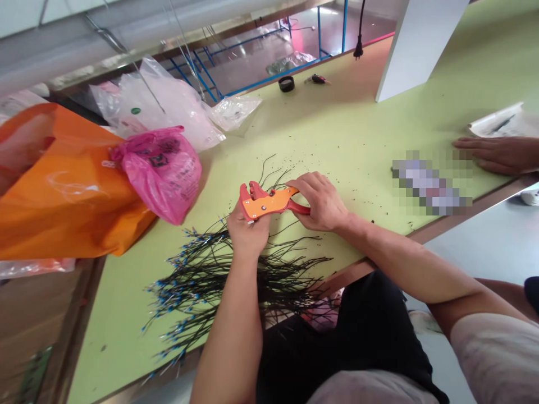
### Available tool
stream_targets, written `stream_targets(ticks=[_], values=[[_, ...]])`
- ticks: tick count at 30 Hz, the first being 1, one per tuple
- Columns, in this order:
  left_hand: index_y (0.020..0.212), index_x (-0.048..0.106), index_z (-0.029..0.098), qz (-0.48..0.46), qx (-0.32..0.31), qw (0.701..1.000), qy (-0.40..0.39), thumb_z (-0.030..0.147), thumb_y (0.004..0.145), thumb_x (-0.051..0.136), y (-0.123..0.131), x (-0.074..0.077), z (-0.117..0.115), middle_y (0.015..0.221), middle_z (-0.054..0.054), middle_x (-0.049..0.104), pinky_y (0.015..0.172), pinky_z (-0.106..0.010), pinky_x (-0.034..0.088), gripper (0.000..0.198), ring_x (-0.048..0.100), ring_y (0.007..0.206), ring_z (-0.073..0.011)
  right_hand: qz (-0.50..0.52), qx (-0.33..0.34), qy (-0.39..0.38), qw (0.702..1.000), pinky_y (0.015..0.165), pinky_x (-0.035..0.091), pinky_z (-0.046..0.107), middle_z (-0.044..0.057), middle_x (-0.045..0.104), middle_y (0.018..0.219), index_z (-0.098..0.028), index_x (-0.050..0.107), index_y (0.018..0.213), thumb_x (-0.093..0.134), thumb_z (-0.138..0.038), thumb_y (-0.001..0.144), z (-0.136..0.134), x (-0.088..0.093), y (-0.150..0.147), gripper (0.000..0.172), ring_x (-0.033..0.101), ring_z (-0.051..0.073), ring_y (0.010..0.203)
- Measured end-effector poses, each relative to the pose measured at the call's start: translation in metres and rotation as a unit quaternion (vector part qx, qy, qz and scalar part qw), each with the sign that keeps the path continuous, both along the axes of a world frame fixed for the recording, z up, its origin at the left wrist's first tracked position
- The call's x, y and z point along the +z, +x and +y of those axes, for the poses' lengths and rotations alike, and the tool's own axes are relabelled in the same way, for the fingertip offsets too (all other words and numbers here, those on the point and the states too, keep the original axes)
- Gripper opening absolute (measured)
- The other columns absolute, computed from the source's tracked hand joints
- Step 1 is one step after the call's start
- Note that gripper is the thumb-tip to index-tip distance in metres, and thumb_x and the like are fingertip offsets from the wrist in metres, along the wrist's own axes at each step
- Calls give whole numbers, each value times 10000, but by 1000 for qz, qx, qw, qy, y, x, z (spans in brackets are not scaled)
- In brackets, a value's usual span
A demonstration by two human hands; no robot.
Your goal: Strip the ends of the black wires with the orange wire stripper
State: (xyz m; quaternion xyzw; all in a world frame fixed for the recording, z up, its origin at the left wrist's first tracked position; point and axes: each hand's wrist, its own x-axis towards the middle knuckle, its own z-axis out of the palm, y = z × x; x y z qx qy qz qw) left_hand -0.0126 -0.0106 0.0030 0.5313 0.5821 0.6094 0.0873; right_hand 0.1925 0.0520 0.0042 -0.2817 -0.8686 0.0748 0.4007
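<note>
My right hand (322, 203) is closed around the handles of an orange and red wire stripper (265, 206). The tool's jaws point left and sit over my left hand (248, 235). My left hand looks closed just below the jaws, its fingers largely covered by the tool, and what they hold cannot be made out. A small pale tip shows at the jaws' lower edge. Under and around my left forearm lies a wide pile of black wires (210, 275) with blue and silvery ends at the left. A few loose wires (273, 174) lie beyond the tool.
An orange bag (71, 185), a pink plastic bag (164, 174) and clear bags (160, 101) fill the left. A black ring (286, 84) and keys (319, 79) lie far back. A white panel (415, 50) stands behind. Another person's hand (501, 154) rests at right, near a blurred-out object (429, 188).
</note>
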Motion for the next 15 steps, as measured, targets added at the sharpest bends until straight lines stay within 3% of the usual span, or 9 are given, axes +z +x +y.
stream_targets(ticks=[7,12,15], values=[[888,798,178,41,-1,999,-18,344,797,800,0,8,-5,893,-39,842,836,-336,681,190,792,830,-206,-23,-18,-17,999,913,489,468,176,760,1213,-165,708,1340,586,-470,1067,0,4,1,427,615,305,1041],[916,804,183,53,-1,997,-64,360,828,776,3,11,-10,873,-44,838,850,-344,686,200,791,820,-212,-54,-70,-46,995,675,368,367,81,731,854,-194,741,1053,558,-550,1079,-3,1,1,401,550,206,749],[956,791,197,46,-6,997,-61,376,846,796,0,7,-9,930,-79,847,915,-394,698,210,819,914,-251,-48,-75,-50,995,634,316,361,56,688,772,-201,728,978,515,-585,1107,-4,1,1,458,504,186,683]])
